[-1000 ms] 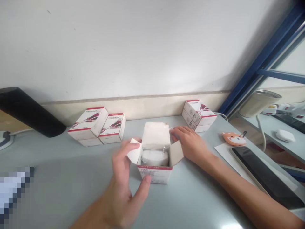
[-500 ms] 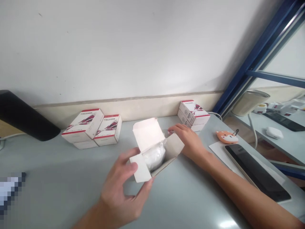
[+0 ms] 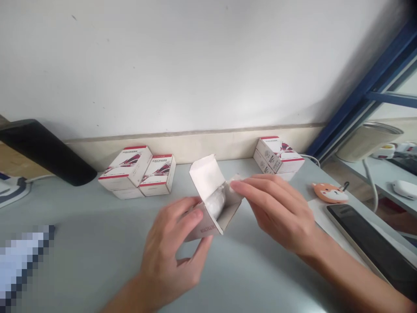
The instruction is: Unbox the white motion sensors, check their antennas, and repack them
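My left hand point(image 3: 176, 243) grips a small white cardboard box point(image 3: 198, 226), fingers behind and thumb on its near side, where faint red print shows. The box is tilted, its open top facing up and to the right. A tall flap point(image 3: 208, 174) stands up at its back. Inside lies a white rounded thing in clear plastic wrap point(image 3: 216, 204); most of it is hidden by the walls. My right hand point(image 3: 280, 208) has its fingers closed at the box's right flap, thumb side hidden underneath.
Red-and-white printed boxes point(image 3: 127, 167) are stacked at the back left, with more boxes point(image 3: 283, 154) at the back right. On the right lie a phone point(image 3: 368, 243) on white paper and an orange animal-faced item point(image 3: 329, 192). A black slanted object point(image 3: 48, 148) stands at far left.
My right hand has come back from beside the right-hand box stack to the held box's right flap. The box has turned, now showing its printed side. The view has shifted left.
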A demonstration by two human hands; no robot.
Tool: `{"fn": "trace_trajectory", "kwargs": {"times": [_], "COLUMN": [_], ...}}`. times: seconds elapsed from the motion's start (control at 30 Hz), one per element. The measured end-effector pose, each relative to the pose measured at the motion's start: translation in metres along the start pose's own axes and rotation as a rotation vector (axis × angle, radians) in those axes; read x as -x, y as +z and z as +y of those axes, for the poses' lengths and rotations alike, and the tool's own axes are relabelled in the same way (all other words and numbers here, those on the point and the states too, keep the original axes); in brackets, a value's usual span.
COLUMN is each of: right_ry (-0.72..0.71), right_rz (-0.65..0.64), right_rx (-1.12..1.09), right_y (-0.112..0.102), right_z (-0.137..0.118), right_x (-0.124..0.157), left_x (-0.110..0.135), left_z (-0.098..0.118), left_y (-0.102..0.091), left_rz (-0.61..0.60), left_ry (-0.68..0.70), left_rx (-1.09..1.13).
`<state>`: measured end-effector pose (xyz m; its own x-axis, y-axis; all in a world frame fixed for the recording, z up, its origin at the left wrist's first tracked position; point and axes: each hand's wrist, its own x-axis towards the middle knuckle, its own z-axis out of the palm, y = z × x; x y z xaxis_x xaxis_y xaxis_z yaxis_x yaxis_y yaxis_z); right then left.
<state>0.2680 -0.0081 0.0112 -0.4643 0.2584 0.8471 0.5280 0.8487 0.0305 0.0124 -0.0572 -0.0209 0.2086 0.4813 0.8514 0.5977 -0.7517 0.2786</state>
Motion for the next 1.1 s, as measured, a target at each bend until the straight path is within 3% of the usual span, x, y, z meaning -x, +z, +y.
{"fn": "trace_trajectory", "kwargs": {"times": [0.13,0.23,0.57,0.77,0.87,0.97,1.03,1.1], "right_ry": [-0.003,-0.002,0.078,0.058,0.108,0.31,0.44,0.497], "right_rz": [-0.146,-0.187,-0.074,-0.155,-0.027,0.085,-0.02,-0.222], "right_rx": [-0.024,-0.028,-0.081,-0.14,-0.132,-0.07,-0.005,0.043], "right_y": [0.0,-0.002,0.005,0.004,0.005,0.009,0.015,0.022], "right_z": [-0.004,-0.008,-0.006,-0.006,-0.004,0.003,0.01,0.016], "right_x": [0.002,-0.001,0.0,-0.002,-0.004,-0.003,0.003,0.011], "left_x": [0.002,0.002,0.002,0.002,0.002,0.0,-0.003,-0.007], "left_z": [0.0,0.0,0.0,0.0,0.0,0.0,-0.001,0.0], "left_y": [0.001,0.002,0.0,0.0,0.001,0.0,-0.001,-0.003], "left_rz": [-0.018,-0.004,-0.01,-0.002,0.02,0.063,0.082,0.096], "left_ry": [-0.012,-0.037,-0.057,-0.034,-0.11,-0.229,-0.266,-0.264], "left_rx": [-0.038,-0.038,-0.03,-0.012,0.003,0.005,0.008,0.007]}}
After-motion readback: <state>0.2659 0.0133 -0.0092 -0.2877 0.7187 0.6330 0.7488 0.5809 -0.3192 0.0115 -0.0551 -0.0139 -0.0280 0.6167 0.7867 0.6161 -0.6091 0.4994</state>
